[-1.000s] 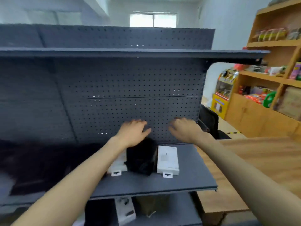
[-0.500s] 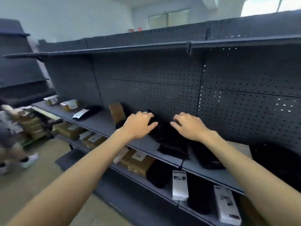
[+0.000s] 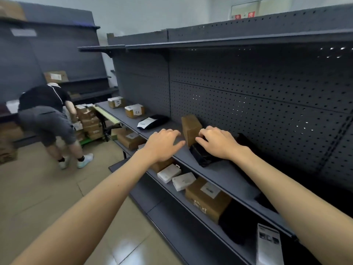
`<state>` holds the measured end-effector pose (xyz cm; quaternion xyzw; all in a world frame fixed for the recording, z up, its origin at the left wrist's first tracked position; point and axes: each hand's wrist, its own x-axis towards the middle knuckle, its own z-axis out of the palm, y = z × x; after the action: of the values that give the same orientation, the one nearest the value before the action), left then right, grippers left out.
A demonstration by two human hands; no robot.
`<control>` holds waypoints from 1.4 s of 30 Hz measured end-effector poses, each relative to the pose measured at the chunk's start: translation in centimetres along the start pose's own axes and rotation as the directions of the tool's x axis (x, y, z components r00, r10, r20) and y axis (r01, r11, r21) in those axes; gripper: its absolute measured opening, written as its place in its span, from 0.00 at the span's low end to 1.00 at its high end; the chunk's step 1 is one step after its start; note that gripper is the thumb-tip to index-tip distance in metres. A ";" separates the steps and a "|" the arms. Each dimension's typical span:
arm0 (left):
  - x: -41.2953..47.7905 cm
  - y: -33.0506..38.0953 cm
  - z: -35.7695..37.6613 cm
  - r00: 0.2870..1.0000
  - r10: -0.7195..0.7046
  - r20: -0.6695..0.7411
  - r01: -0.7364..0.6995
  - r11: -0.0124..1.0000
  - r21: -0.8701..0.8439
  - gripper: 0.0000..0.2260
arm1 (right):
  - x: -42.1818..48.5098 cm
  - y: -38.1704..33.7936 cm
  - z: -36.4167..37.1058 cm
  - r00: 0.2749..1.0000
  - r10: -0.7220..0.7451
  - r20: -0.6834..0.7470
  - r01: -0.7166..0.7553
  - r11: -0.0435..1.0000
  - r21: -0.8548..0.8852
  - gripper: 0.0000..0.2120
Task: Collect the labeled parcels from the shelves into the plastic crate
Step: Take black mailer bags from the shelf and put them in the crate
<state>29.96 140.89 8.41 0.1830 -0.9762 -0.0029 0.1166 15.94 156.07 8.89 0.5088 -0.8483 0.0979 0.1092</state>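
Both my arms reach out over the dark middle shelf [image 3: 225, 173]. My left hand [image 3: 162, 144] hovers above the shelf edge, fingers relaxed and holding nothing. My right hand [image 3: 217, 142] hangs with loosely bent fingers just over a black bag parcel [image 3: 204, 156]; contact is unclear. A brown cardboard box [image 3: 191, 129] leans upright between the two hands. Farther left on the shelf lie a black bag with a white label [image 3: 152, 121] and two labeled cardboard boxes [image 3: 134, 110]. No plastic crate is in view.
The lower shelf [image 3: 210, 222] holds two white boxes [image 3: 176, 177], a labeled brown box [image 3: 207, 199] and dark bags. A person in dark clothes [image 3: 47, 119] bends over stacked cartons [image 3: 88, 123] at the left. Tan floor [image 3: 47, 192] spreads in front of the shelving.
My view has swung left along the shelving, from its right end to a longer run with more parcels. Both hands stay stretched forward; the bending person has come into view.
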 end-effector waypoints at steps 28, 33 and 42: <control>30.4 -15.1 13.2 0.943 0.246 0.222 -0.223 0.967 -0.127 0.21 | 23.8 8.3 14.4 0.831 0.529 0.173 -0.540 0.841 0.020 0.23; 32.3 -16.1 15.5 0.933 0.247 0.263 -0.196 0.959 -0.206 0.22 | 25.6 7.7 17.3 0.668 0.707 0.230 -0.744 0.643 0.183 0.25; 34.5 -18.1 18.9 0.870 0.353 0.344 -0.136 0.843 -0.520 0.23 | 27.1 4.0 21.2 0.458 0.859 0.229 -0.825 0.315 0.470 0.18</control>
<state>0.83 110.90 -3.06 0.0140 -0.9612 -0.2691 -0.0588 -1.85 129.20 -3.86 -0.0022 -0.9217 0.3809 -0.0727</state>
